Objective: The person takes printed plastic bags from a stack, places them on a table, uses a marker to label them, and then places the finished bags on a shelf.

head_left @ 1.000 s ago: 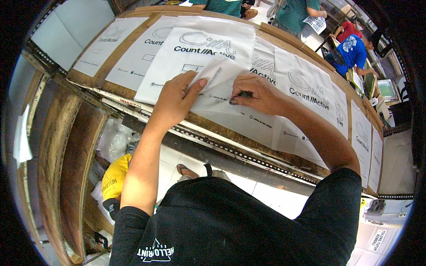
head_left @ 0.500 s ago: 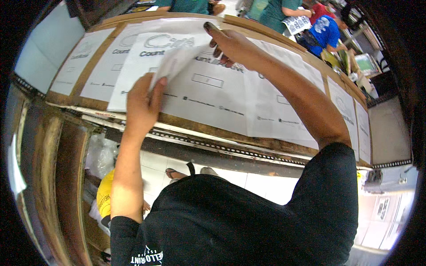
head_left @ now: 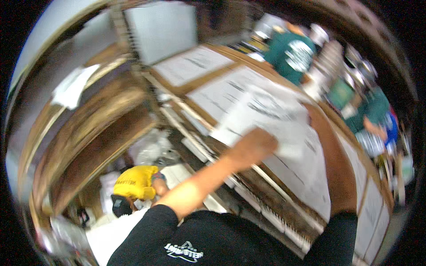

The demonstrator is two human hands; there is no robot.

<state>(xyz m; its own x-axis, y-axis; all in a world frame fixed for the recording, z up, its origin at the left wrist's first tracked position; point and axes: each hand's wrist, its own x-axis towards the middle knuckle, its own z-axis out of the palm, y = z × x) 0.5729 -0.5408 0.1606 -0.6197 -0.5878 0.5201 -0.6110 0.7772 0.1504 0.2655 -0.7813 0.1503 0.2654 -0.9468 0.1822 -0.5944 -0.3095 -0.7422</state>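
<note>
My left hand (head_left: pixel 255 147) is curled closed on the near edge of a white printed sheet (head_left: pixel 262 106). Grey-black lettering shows on the sheet, which is lifted and bent above the table. My right hand (head_left: pixel 309 114) is at the sheet's far right side, its fingers smeared by motion and mostly hidden. Under and beside the lifted sheet, more white printed sheets lie flat on the long brown table (head_left: pixel 230 57); one at the far left (head_left: pixel 193 65) lies apart from the others.
A person in a yellow shirt (head_left: pixel 135 182) crouches below at the left, near clear plastic wrapping (head_left: pixel 155 148). Wooden shelves (head_left: pixel 97 128) curve along the left, with a white cloth or paper (head_left: pixel 74 86) on one. Beyond the table, people in green shirts (head_left: pixel 293 57) are at work.
My view has swung left, so the table now slants down to the right. The sheet, folded over in my left hand before, is now spread wider, with my right hand at its side.
</note>
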